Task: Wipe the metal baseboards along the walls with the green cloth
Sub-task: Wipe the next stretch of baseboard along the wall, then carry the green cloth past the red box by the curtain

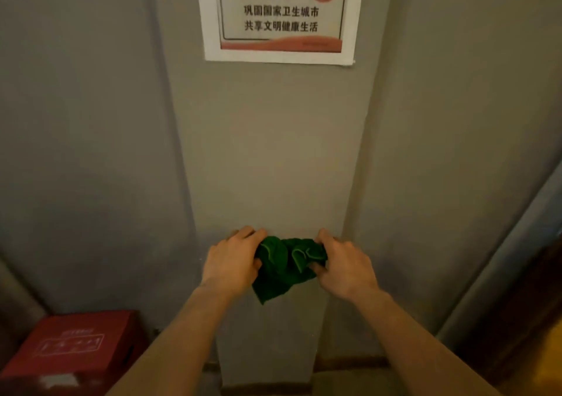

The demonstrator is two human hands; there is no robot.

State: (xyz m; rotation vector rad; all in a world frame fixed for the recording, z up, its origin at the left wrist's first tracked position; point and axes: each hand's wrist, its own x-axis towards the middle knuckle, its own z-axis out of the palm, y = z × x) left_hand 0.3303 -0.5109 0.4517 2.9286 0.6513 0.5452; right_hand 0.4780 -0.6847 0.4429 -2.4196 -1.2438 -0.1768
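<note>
Both hands are closed on the bunched green cloth (284,263), the left hand (232,258) pinching one side and the right hand (343,265) the other, holding it up in front of the grey wall pillar (273,152) below the no-smoking sign (281,15). By the look of it, the cloth is being gathered or refolded into a pad before any wiping. The baseboard (349,362) runs dimly along the foot of the wall, well below the cloth, beside a red box (70,347) on the floor, so the person would have to bend down.

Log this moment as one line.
hands: left hand and right hand bunching green cloth | contact: none with baseboard | wiping: not underway
</note>
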